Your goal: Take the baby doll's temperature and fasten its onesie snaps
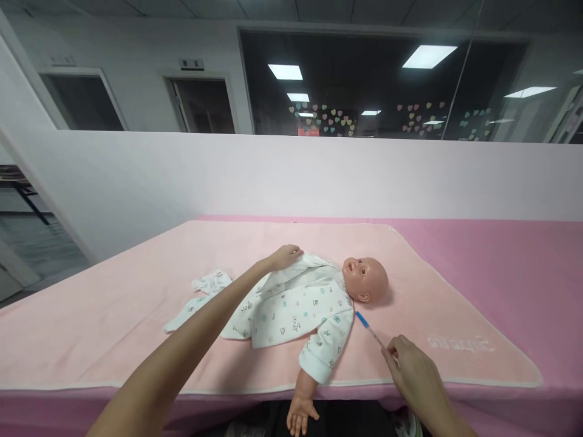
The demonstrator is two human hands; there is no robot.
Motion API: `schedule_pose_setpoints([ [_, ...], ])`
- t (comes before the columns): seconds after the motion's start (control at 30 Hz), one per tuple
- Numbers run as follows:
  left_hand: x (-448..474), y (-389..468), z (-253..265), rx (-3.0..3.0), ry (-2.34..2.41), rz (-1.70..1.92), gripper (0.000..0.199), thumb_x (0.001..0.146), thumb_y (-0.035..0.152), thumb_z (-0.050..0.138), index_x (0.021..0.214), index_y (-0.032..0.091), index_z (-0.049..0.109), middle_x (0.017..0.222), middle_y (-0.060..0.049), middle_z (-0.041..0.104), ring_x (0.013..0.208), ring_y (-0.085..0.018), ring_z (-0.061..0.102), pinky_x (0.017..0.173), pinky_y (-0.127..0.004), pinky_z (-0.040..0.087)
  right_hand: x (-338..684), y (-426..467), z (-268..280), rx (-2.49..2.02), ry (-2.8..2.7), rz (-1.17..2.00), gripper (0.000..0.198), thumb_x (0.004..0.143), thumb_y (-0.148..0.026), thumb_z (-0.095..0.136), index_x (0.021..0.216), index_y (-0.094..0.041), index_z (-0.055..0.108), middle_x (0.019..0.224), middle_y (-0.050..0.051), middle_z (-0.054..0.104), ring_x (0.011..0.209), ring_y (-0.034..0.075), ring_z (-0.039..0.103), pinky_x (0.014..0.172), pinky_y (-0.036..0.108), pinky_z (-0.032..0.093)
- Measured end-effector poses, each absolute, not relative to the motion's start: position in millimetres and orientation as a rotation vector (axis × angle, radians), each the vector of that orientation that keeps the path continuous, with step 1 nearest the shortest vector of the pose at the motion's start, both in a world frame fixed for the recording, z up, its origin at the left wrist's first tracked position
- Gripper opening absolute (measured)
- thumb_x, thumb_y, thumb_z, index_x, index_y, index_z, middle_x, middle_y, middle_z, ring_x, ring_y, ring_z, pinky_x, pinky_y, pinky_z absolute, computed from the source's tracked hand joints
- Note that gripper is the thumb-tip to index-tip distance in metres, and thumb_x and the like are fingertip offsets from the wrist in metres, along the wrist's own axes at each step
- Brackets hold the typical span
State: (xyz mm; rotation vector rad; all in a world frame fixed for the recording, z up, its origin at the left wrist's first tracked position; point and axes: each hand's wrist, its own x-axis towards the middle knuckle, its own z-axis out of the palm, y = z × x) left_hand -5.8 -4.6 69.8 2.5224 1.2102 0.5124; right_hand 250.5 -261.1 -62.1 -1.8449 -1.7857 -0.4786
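Starting at the left, on the pale mat (136, 285) that covers much of the table (501, 273), we have the trousers (186, 312) of the doll (368, 280). Our left forearm crosses above them, and a lowered elbow could drag the cloth or shift the legs.

Farther right, the fingers of our left hand (283, 257) are bent and grasp the edge of the shirt (291, 315), on the side toward the table's far edge; the fingertips are too small to make out well. If that pinch slips, the flap could drop back over the chest. If we pull hard, the whole body might roll with it.

The doll lies across the mat with its head toward the table's right end. Its bare forearm (306, 383) pokes from the sleeve and hangs past the near edge, where a passing knock could swing it and turn the body.

Just beside the shoulder is the blue end of a thin stick (367, 326), apart from the sleeve. Our right hand (412, 364), close to the near edge, grasps the opposite end between thumb and finger. Held so far back, the stick could tilt or prod the shoulder; a loose pinch might let it fall and roll off.
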Motion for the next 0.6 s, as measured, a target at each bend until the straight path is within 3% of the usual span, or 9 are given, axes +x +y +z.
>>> schedule_pose_setpoints([
  [0.1, 4, 3, 91, 3.11, 1.25, 0.402, 0.028, 0.086, 0.034, 0.037, 0.072, 0.015, 0.052, 0.057, -0.004, 0.054, 0.054, -0.015, 0.052, 0.054, -0.025, 0.036, 253, -254, -43, -1.852, -1.814, -0.493, 0.023, 0.082, -0.023, 0.038, 0.06, -0.023, 0.043, 0.054, 0.0, 0.054, 0.047, 0.016, 0.054, 0.045, 0.027, 0.03],
  [0.23, 18, 0, 107, 3.631, 0.893, 0.276, 0.023, 0.089, 0.025, 0.031, 0.085, 0.015, 0.051, 0.059, -0.004, 0.054, 0.048, -0.012, 0.051, 0.052, -0.024, 0.036, 258, -251, -3, -1.847, -1.895, -0.476, 0.019, 0.077, -0.021, 0.042, 0.058, -0.022, 0.044, 0.055, 0.001, 0.055, 0.047, 0.016, 0.052, 0.044, 0.026, 0.026],
  [0.47, 19, -8, 106, 3.892, 0.703, 0.255, 0.02, 0.084, 0.009, 0.031, 0.084, 0.014, 0.05, 0.056, -0.002, 0.05, 0.041, -0.009, 0.046, 0.044, -0.022, 0.031, 237, -210, 63, -1.723, -1.95, -0.271, 0.024, 0.081, -0.033, 0.046, 0.06, -0.022, 0.048, 0.054, -0.001, 0.054, 0.045, 0.012, 0.047, 0.043, 0.024, 0.022],
  [0.6, 18, -12, 106, 3.907, 0.642, 0.269, 0.02, 0.083, 0.008, 0.031, 0.085, 0.015, 0.05, 0.057, -0.002, 0.05, 0.041, -0.01, 0.046, 0.043, -0.022, 0.031, 212, -149, 71, -1.626, -2.027, -0.395, 0.026, 0.08, -0.021, 0.051, 0.054, -0.02, 0.049, 0.053, 0.002, 0.052, 0.054, 0.015, 0.05, 0.054, 0.027, 0.03],
])
